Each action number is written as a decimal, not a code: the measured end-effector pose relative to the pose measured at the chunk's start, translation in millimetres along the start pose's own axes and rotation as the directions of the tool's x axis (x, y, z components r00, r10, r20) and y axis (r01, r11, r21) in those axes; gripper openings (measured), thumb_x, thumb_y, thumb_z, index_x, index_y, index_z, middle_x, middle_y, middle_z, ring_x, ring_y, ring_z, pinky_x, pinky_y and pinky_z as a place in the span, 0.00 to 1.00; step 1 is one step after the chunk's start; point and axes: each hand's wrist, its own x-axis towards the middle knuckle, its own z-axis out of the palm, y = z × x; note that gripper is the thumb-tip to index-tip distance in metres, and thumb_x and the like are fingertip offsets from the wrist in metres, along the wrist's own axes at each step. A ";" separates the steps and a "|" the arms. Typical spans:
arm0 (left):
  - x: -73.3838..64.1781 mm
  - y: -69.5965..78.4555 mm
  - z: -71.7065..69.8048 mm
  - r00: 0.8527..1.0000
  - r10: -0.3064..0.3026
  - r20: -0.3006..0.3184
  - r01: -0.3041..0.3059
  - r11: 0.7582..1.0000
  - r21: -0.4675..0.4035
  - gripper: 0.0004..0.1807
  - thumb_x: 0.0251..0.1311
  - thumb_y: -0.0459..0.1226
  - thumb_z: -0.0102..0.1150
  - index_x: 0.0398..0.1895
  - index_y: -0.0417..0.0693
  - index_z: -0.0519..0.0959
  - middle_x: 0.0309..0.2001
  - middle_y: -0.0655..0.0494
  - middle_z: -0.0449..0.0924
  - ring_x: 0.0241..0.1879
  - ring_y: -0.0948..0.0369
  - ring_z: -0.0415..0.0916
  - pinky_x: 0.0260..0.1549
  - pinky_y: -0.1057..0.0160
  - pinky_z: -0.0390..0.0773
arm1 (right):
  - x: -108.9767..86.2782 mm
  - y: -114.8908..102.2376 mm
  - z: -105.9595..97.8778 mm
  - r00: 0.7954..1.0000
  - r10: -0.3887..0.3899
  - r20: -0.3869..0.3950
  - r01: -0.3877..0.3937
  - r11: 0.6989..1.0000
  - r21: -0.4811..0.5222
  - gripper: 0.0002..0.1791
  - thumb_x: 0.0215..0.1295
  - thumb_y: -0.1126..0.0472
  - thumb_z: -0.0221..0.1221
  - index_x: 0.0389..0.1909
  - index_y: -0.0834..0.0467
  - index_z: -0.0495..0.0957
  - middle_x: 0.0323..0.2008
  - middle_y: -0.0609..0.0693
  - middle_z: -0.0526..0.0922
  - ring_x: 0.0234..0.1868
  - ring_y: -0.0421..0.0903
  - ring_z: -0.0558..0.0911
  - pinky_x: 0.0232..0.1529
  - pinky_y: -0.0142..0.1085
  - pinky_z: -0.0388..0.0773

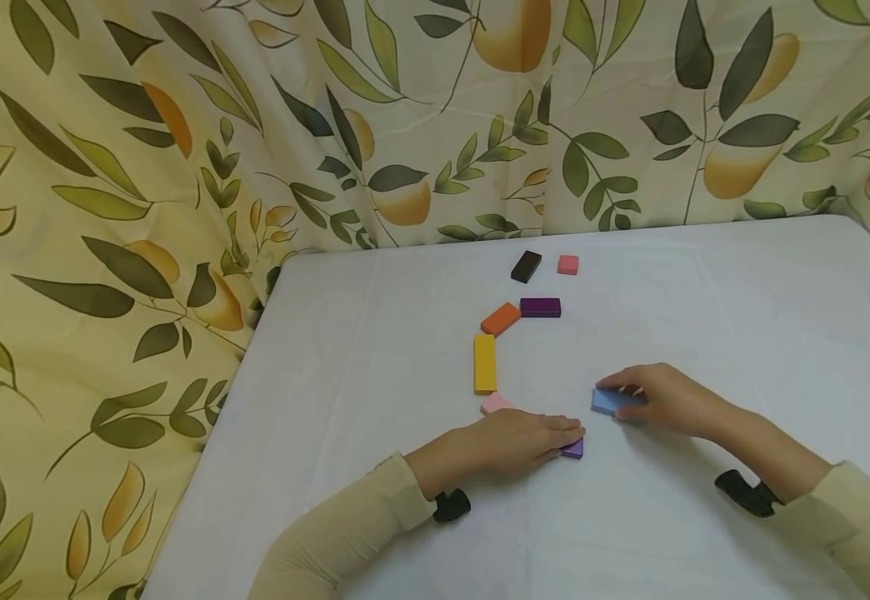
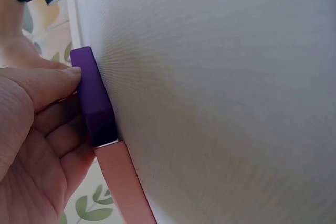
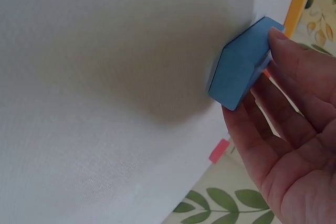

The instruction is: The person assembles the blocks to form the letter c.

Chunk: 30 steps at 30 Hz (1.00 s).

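My left hand (image 1: 517, 440) pinches a purple block (image 2: 95, 93) low on the white table, with the thumb along one side. In the head view the hand covers most of that block. A pink block (image 2: 125, 182) lies end to end with it, partly hidden under the left hand in the head view. To the right, my right hand (image 1: 671, 402) grips a light blue block (image 3: 241, 64) between thumb and fingers. The blue block is apart from the purple one, a little beyond it and to its right.
Beyond the pink block, a yellow block (image 1: 485, 364), an orange block (image 1: 500, 318) and a dark purple block (image 1: 540, 308) form a curved row. Farther back lie a black block (image 1: 527, 267) and a small coral block (image 1: 567, 265). A patterned curtain (image 1: 472, 192) hangs behind the table.
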 end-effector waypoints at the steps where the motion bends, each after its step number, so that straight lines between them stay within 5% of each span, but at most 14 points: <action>1: 0.2 -0.2 0.3 1.000 -0.001 -0.001 0.001 1.000 0.001 0.26 0.70 0.46 0.37 0.70 0.60 0.53 0.68 0.71 0.51 0.64 0.77 0.45 0.59 0.77 0.49 | -0.4 -0.5 0.6 1.000 -0.003 0.003 0.003 1.000 0.003 0.21 0.50 0.67 0.66 0.47 0.68 0.78 0.44 0.62 0.80 0.42 0.55 0.78 0.43 0.49 0.76; 17: 1.1 -2.7 2.7 0.999 0.025 -0.032 -0.025 1.000 0.001 0.26 0.70 0.45 0.37 0.70 0.58 0.54 0.68 0.70 0.52 0.64 0.76 0.46 0.58 0.77 0.50 | -6.1 -10.9 9.2 0.998 -0.040 0.056 0.039 0.999 0.019 0.21 0.50 0.65 0.67 0.47 0.65 0.79 0.44 0.57 0.81 0.46 0.55 0.78 0.46 0.48 0.74; 30: 0.4 -3.4 2.4 0.999 0.019 -0.028 -0.020 0.999 -0.041 0.26 0.70 0.46 0.38 0.70 0.59 0.54 0.68 0.70 0.52 0.64 0.77 0.46 0.59 0.76 0.51 | -8.4 -13.5 8.2 0.982 -0.163 0.094 0.161 0.987 0.027 0.20 0.49 0.66 0.67 0.46 0.63 0.79 0.43 0.51 0.81 0.44 0.48 0.79 0.44 0.43 0.76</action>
